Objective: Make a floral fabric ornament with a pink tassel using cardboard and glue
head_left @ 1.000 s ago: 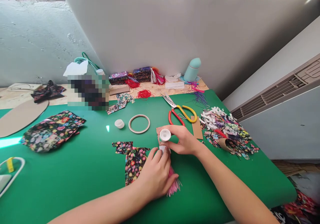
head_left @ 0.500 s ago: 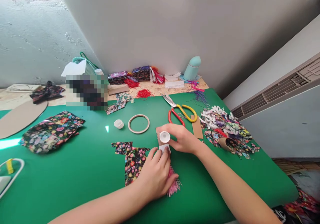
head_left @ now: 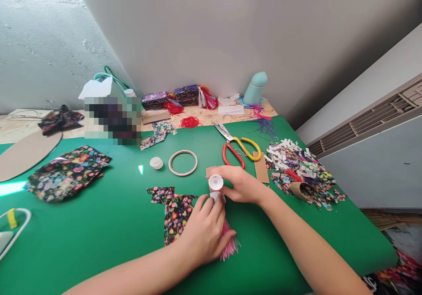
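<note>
My right hand is closed around a small white bottle, whose round end faces up toward me. The bottle is over a brown cardboard strip. My left hand presses its fingertips on a small white paper piece on that strip, just below the bottle. From under this hand a pink tassel fans out, its thumb lying across the threads. Beside the left hand lies a cut piece of black floral fabric. What the bottle's lower end touches is hidden.
Scissors with red and yellow handles lie beyond my hands. A tape roll and a white cap are to the left. Fabric scraps heap at right. Tasselled stacks and a turquoise bottle stand at the back.
The white bottle and my right hand have shifted very slightly toward me and to the left. My left hand stays in place on the paper piece.
</note>
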Tool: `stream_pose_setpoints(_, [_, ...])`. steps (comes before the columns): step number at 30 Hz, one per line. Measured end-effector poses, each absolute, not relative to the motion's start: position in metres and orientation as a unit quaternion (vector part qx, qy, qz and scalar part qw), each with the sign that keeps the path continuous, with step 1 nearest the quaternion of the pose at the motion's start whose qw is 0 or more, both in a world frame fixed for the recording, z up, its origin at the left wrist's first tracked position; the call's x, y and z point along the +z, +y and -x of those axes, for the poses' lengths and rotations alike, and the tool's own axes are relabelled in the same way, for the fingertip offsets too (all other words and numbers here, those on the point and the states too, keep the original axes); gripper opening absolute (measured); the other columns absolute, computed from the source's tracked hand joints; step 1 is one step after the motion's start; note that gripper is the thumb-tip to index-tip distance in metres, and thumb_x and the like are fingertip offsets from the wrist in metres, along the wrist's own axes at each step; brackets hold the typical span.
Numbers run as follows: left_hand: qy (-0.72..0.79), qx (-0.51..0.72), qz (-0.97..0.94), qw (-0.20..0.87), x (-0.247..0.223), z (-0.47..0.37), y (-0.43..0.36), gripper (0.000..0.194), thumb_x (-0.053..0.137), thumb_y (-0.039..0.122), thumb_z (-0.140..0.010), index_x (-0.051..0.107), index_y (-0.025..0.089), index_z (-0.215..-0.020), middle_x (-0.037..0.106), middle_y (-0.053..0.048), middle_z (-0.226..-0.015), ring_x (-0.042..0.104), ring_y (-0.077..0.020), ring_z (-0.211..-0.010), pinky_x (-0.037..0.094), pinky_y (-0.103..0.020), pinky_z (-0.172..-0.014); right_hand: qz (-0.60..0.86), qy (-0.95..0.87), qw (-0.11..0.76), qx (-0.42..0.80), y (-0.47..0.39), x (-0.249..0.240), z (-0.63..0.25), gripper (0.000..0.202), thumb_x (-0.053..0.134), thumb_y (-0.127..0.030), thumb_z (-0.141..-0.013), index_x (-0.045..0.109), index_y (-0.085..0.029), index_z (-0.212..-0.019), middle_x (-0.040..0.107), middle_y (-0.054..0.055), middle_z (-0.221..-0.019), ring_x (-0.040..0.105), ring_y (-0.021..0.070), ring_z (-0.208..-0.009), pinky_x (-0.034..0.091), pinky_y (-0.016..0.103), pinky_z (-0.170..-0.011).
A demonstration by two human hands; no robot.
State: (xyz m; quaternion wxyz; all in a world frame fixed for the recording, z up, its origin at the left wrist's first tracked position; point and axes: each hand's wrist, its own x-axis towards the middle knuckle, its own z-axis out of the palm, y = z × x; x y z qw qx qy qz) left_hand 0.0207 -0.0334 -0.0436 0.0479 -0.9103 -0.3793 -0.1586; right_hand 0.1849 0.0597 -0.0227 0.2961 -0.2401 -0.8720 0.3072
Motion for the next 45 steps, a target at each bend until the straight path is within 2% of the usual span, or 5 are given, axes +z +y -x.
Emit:
stream_pose_setpoints(7, [-0.375,-0.155,0.912,0.059,-0.045,-0.021,-0.034,0.054,0.043,0.046,-0.087,0.063,0.002,-0.111,0.063,-0.018,-0.112,0.053,-0.0307,-0.094,0.034,-0.044,-0.093,0.276,-0.841,0.341,0.316,0.057,-0.014,-0.191,0.029,0.054,-0.013,-0.084,0.054,-0.019,-0.113,0.066,0.01,-0.108,0.062,0.0196,-0.099,0.05,0.033,-0.088])
stream_pose_setpoints(12, [-0.376,-0.162,0.911,0.054,-0.045,-0.022,-0.034,0.05,0.044,0.045,-0.086,0.066,0.004,-0.103,0.065,-0.017,-0.104,0.054,-0.0302,-0.091,0.035,-0.044,-0.092,0.262,-0.839,0.283,0.383,0.052,-0.009,-0.191,0.025,0.06,-0.013,-0.08,0.057,-0.017,-0.104,0.068,0.006,-0.095,0.064,0.017,-0.086,0.052,0.028,-0.08])
stream_pose_setpoints(24, [-0.378,-0.148,0.912,0.052,-0.044,-0.021,-0.034,0.051,0.041,0.045,-0.088,0.062,0.005,-0.111,0.062,-0.018,-0.113,0.054,-0.03,-0.095,0.036,-0.045,-0.092,0.258,-0.86,0.302,0.321,0.061,-0.021,-0.193,0.029,0.049,-0.014,-0.087,0.055,-0.016,-0.115,0.065,0.013,-0.114,0.06,0.0217,-0.108,0.049,0.035,-0.091])
stream_pose_setpoints(33, [-0.379,-0.144,0.913,0.051,-0.044,-0.02,-0.034,0.053,0.04,0.045,-0.089,0.063,0.004,-0.112,0.063,-0.018,-0.113,0.053,-0.0301,-0.096,0.035,-0.044,-0.093,0.271,-0.826,0.294,0.396,0.056,-0.001,-0.201,0.028,0.064,-0.013,-0.078,0.06,-0.017,-0.106,0.068,0.005,-0.097,0.064,0.0159,-0.086,0.051,0.025,-0.079])
stream_pose_setpoints(45, [-0.379,-0.151,0.912,0.038,-0.043,-0.02,-0.033,0.052,0.042,0.045,-0.088,0.062,0.003,-0.112,0.062,-0.019,-0.113,0.054,-0.0302,-0.096,0.035,-0.044,-0.093,0.25,-0.866,0.259,0.348,0.061,-0.013,-0.199,0.024,0.056,-0.013,-0.085,0.058,-0.017,-0.109,0.067,0.01,-0.109,0.062,0.0199,-0.103,0.049,0.03,-0.088])
